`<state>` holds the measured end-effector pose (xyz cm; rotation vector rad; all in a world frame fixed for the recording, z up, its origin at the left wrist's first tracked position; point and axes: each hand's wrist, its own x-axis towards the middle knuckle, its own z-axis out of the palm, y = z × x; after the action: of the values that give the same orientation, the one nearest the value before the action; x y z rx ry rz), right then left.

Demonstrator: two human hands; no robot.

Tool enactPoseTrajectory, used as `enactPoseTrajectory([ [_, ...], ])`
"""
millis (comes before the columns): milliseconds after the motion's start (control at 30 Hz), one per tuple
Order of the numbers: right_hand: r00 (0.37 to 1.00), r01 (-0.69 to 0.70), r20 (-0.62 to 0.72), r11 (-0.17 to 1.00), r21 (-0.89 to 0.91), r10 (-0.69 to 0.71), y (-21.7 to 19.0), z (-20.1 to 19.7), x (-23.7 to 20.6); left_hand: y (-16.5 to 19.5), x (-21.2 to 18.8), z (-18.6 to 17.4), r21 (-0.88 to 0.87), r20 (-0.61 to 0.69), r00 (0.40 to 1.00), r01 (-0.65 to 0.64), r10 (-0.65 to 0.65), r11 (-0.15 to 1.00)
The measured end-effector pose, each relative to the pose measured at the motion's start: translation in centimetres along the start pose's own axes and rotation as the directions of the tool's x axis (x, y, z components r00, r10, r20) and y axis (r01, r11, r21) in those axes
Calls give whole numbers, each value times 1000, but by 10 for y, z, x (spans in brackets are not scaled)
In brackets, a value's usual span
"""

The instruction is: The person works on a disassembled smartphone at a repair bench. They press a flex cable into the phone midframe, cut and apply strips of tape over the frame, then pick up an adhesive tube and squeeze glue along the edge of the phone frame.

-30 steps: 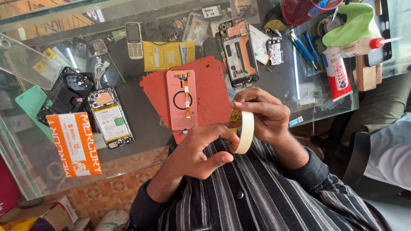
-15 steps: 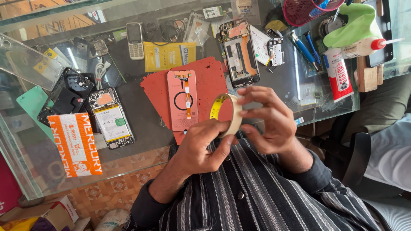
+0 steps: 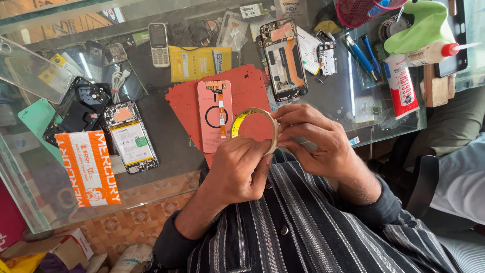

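Note:
Both my hands hold a roll of cream tape (image 3: 252, 110) with a yellow inner core, just above the near edge of a glass counter. My left hand (image 3: 237, 169) grips the roll's lower rim from below. My right hand (image 3: 318, 144) pinches its right rim with the fingertips. The ring's open face is turned towards me. Behind it, on a red mat (image 3: 250, 83), lies a pink phone panel (image 3: 214, 114) with an orange flex cable and a black ring mark.
On the glass counter (image 3: 166, 156) lie an opened phone (image 3: 284, 58), a second opened phone with its battery showing (image 3: 130, 139), an orange packet (image 3: 88, 167), a keypad phone (image 3: 160, 37), a yellow packet (image 3: 197, 63), blue pens (image 3: 361, 53) and a glue bottle (image 3: 429, 53). Another person's white sleeve (image 3: 459, 172) is at right.
The tape roll has turned from edge-on to face-on and risen slightly over the mat. My left hand moved from beneath the roll onto its lower rim; my right fingers shifted along the right rim.

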<state>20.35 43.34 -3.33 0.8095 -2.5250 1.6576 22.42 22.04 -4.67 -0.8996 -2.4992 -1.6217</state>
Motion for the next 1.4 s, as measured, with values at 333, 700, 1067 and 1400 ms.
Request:
enactPoseTrajectory([
  [333, 1000, 5, -14, 997, 76, -4, 0, -6, 3, 3, 0, -3, -59, -10, 1000, 2, -3, 998],
  [700, 984, 139, 143, 966, -219, -109, -6, -12, 11, 1, 1, -3, 34, 25, 1000, -16, 15, 999],
  [1067, 979, 201, 49, 975, -92, -197, 6, 1, 8, 3, -4, -5, 36, 10, 1000, -28, 28, 999],
  [1400, 979, 199, 59, 979, -55, -195, 15, 3, 3, -1, -8, 2, -26, 10, 1000, -3, 4, 1000],
])
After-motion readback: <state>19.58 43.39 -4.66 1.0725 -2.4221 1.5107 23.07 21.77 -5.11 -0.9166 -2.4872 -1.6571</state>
